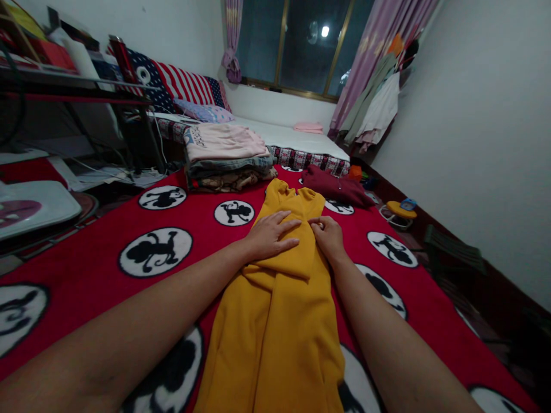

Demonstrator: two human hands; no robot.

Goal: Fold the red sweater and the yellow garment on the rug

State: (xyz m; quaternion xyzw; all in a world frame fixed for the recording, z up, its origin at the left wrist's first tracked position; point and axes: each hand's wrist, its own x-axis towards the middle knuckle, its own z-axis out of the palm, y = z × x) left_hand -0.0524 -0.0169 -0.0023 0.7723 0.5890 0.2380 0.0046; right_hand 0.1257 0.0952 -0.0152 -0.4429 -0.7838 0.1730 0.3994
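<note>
A mustard-yellow garment (pixel 293 321) lies lengthwise on the red blanket (pixel 94 269), partly folded over itself; its exact kind is unclear. My left hand (pixel 273 235) rests flat on its upper part, fingers stretched to the right. At the garment's right edge, my right hand (pixel 328 236) pinches the yellow cloth between thumb and bent fingers. Just beyond the garment on the right is a folded maroon garment (pixel 338 186). Behind it to the left stands a stack of folded clothes (pixel 230 155), with a pale pink piece on top.
A desk (pixel 77 92) with a red flask (pixel 123 60) stands at the left. Beyond the blanket is a bench bed (pixel 262 132) under the window. Clothes (pixel 379 103) hang by the right wall. A yellow stool (pixel 401 210) stands on the floor at right.
</note>
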